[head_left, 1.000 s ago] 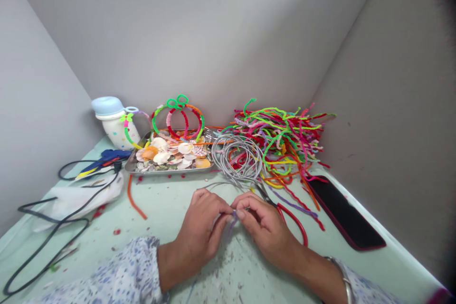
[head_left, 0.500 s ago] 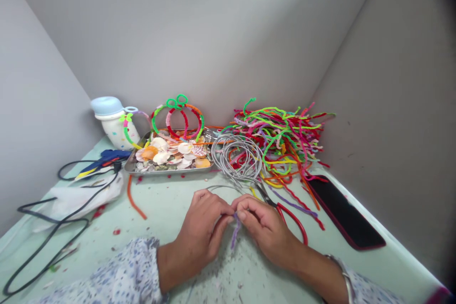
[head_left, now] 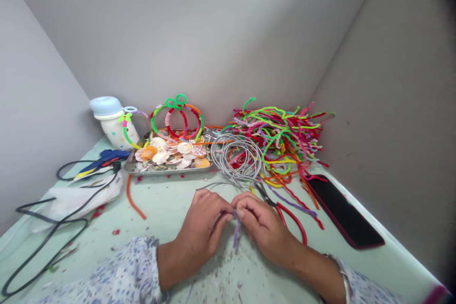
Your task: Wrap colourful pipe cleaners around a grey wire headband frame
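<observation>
A short purple pipe cleaner (head_left: 236, 233) hangs down between my hands, its upper end pinched at the fingertips. My left hand (head_left: 204, 229) closes on it from the left with thumb and forefinger. From the right, my right hand (head_left: 265, 227) pinches the same piece, and the fingertips of both hands nearly meet. A thin grey wire runs behind my fingers toward the coil of grey wire (head_left: 237, 157); whether it joins the purple piece is hidden. Red-handled scissors (head_left: 292, 222) lie just beyond my right hand.
A metal tray (head_left: 167, 172) of shells holds pipe-cleaner rings (head_left: 177, 118). Behind right is a pile of pipe cleaners (head_left: 285, 133). A phone (head_left: 347, 213) lies right. At left are a white bottle (head_left: 117, 128), blue-handled pliers (head_left: 103, 159), a black cable (head_left: 67, 219) and an orange strip (head_left: 133, 199).
The dangling end of the purple pipe cleaner has swung slightly to the right. Both hands keep nearly the same pinch and place.
</observation>
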Demonstrator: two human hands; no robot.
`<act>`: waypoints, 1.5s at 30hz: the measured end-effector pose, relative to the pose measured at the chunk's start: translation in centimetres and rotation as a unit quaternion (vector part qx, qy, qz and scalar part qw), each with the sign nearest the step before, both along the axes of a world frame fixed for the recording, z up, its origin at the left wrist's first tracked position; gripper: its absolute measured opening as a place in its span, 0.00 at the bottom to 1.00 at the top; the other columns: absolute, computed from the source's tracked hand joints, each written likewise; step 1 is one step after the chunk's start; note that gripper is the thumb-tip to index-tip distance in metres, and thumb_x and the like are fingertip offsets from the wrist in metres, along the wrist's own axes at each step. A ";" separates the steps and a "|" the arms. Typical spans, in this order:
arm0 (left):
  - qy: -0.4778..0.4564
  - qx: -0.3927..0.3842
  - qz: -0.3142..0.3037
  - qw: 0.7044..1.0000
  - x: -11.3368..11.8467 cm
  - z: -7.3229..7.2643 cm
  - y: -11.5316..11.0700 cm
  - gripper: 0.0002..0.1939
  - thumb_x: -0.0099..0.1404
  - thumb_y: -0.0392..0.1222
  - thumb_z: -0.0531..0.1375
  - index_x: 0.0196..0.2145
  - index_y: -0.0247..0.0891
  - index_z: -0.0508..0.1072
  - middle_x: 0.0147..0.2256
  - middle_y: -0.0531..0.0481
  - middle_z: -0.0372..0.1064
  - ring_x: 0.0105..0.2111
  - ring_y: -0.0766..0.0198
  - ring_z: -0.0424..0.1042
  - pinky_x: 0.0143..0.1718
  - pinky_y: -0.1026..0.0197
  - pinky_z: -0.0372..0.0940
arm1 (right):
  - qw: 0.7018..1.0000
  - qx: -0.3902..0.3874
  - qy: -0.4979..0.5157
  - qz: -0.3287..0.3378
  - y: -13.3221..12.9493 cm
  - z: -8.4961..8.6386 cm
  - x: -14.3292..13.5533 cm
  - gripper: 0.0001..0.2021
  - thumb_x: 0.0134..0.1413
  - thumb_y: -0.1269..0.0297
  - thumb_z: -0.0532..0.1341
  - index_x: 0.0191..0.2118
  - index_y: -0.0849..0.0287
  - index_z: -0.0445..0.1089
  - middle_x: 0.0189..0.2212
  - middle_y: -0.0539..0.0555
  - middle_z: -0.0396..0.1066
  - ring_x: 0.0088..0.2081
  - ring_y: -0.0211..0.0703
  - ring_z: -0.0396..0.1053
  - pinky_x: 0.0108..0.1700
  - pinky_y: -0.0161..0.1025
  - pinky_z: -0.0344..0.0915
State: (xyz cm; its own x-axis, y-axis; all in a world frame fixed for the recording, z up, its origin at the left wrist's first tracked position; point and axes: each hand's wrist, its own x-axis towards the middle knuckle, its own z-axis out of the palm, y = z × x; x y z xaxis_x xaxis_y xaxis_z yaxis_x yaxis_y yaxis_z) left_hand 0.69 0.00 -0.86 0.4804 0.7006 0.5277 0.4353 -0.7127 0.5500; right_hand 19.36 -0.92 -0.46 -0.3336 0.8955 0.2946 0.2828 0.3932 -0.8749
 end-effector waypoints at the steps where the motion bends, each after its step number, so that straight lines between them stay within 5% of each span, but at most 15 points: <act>1: 0.002 -0.002 0.001 1.000 0.0 0.0 0.0 0.05 0.68 0.33 0.54 0.38 0.40 0.67 0.33 0.50 0.69 0.35 0.59 0.65 0.43 0.53 0.56 | 1.000 0.001 -0.002 -0.001 0.0 0.0 0.0 0.10 0.65 0.67 0.53 0.31 0.57 0.65 0.35 0.52 0.68 0.38 0.41 0.67 0.41 0.38 0.63; 11: -0.038 -0.078 0.037 0.996 -0.2 0.5 0.3 0.08 0.70 0.38 0.52 0.41 0.41 0.71 0.34 0.49 0.70 0.38 0.58 0.66 0.45 0.54 0.57 | 0.995 0.048 0.001 -0.087 0.1 -1.4 0.2 0.08 0.66 0.65 0.52 0.47 0.55 0.66 0.45 0.56 0.65 0.33 0.38 0.67 0.37 0.37 0.67; 18: -0.060 -0.126 0.032 0.990 -0.2 0.9 0.2 0.08 0.69 0.41 0.53 0.37 0.40 0.71 0.34 0.49 0.69 0.38 0.58 0.66 0.43 0.55 0.59 | 0.987 0.121 -0.033 -0.104 0.2 -1.0 0.2 0.07 0.64 0.69 0.54 0.43 0.55 0.68 0.40 0.55 0.66 0.43 0.45 0.67 0.45 0.41 0.66; 45: -0.075 -0.143 0.023 0.987 -0.2 0.6 0.5 0.11 0.70 0.42 0.52 0.34 0.39 0.71 0.31 0.51 0.66 0.36 0.59 0.66 0.42 0.56 0.59 | 0.961 0.244 -0.079 -0.104 0.2 -1.2 0.4 0.13 0.60 0.76 0.56 0.47 0.53 0.67 0.42 0.55 0.66 0.41 0.43 0.70 0.39 0.39 0.70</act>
